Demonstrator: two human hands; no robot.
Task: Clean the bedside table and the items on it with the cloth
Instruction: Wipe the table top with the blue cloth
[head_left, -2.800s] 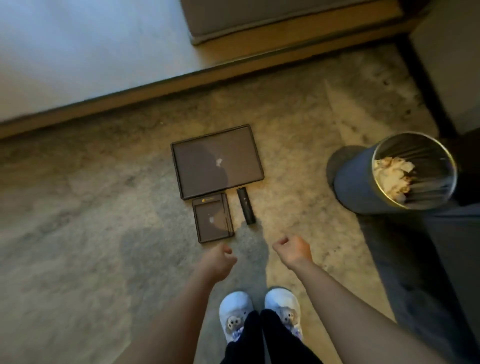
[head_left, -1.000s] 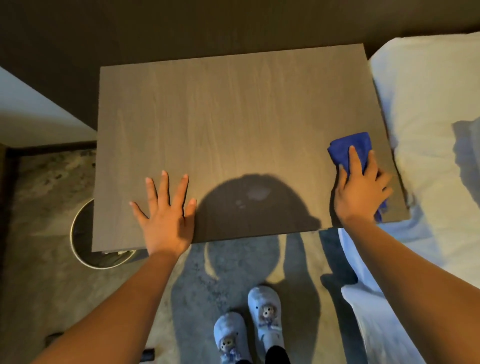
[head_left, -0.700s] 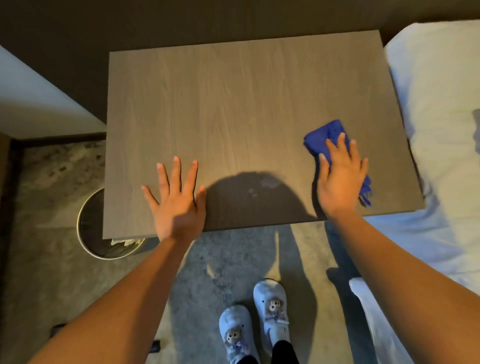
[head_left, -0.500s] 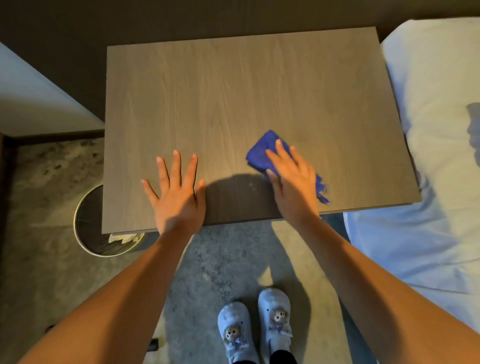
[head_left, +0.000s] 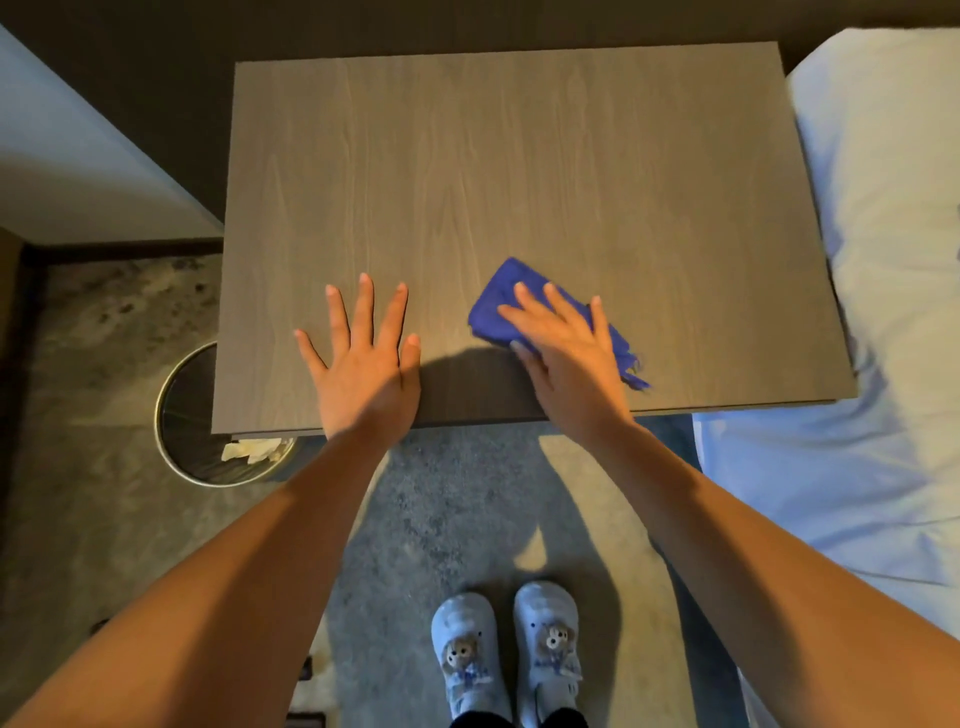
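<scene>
Blue cloth lies flat on bedside table near its front edge, under R hand. Fingers are straight and spread, pressing down on it, not curled round. Cloth pokes out past the fingertips and at the hand's right side. L hand sits just left, apart from cloth, palm flat on bare wood, holding nothing. Waste bin w/ paper is further left, partly under the tabletop.

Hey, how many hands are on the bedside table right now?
2. The left hand lies flat and spread on the bedside table near its front edge. The right hand presses the blue cloth onto the top, just to the right of it.
</scene>
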